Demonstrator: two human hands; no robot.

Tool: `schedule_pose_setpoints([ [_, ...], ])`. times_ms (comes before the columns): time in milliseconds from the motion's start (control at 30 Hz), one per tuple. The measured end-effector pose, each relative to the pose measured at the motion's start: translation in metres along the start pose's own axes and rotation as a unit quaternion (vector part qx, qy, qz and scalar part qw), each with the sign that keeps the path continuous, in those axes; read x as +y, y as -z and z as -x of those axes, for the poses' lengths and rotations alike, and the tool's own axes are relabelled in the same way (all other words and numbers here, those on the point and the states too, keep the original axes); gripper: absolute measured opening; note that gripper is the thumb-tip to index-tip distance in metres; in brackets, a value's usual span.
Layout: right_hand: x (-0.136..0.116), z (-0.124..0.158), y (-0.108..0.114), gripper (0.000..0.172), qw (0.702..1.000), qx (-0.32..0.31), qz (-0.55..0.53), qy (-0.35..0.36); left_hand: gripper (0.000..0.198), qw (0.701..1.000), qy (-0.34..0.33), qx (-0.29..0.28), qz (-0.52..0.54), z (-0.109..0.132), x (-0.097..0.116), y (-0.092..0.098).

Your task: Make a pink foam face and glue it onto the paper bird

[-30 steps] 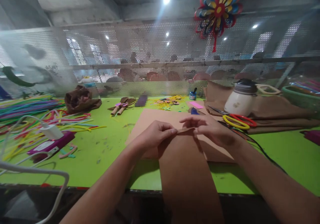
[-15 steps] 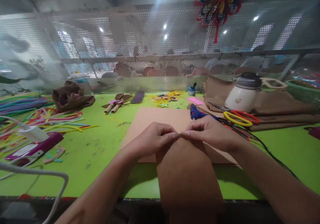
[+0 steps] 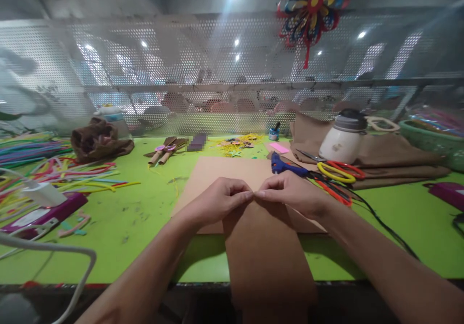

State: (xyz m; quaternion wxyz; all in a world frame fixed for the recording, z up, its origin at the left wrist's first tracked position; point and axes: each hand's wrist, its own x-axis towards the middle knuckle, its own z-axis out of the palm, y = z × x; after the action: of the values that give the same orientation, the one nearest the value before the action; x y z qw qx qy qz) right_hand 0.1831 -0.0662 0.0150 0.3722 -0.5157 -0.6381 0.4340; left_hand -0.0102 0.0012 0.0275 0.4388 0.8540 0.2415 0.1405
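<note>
A long strip of brown paper hangs from my two hands over the table's front edge. My left hand pinches its top edge between thumb and fingers. Right beside it, my right hand pinches the same edge, the fingertips of both hands almost touching. Beneath them a larger tan sheet lies flat on the green table. A blue glue gun rests just beyond my right hand, near scissors with yellow handles.
On the left lie colored pipe cleaners and a purple power strip with white cables. At the right are a white jar, folded brown cloth and a green basket. A mesh panel stands behind.
The view has shifted slightly, so most things sit a little further left. Both hands keep their pinch on the brown paper.
</note>
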Motion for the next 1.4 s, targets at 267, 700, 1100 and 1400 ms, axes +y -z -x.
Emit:
schedule_pose_setpoints([
  [267, 0.007, -0.002, -0.002, 0.023, 1.0, 0.022, -0.008, 0.004, 0.024, 1.0, -0.011, -0.017, 0.001, 0.001, 0.0, 0.002],
  [700, 0.006, -0.004, 0.014, 0.024, 0.998, -0.019, 0.063, -0.002, 0.022, 0.999, 0.026, -0.007, 0.041, -0.002, -0.009, 0.0],
  [1100, 0.001, -0.001, 0.012, 0.023, 0.995, -0.027, 0.093, 0.011, 0.028, 0.997, 0.031, -0.045, 0.053, -0.001, -0.006, -0.001],
  [1400, 0.003, -0.002, 0.014, 0.023, 0.999, -0.033, 0.04, 0.012, 0.035, 0.999, 0.013, -0.044, 0.018, -0.003, -0.007, -0.003],
])
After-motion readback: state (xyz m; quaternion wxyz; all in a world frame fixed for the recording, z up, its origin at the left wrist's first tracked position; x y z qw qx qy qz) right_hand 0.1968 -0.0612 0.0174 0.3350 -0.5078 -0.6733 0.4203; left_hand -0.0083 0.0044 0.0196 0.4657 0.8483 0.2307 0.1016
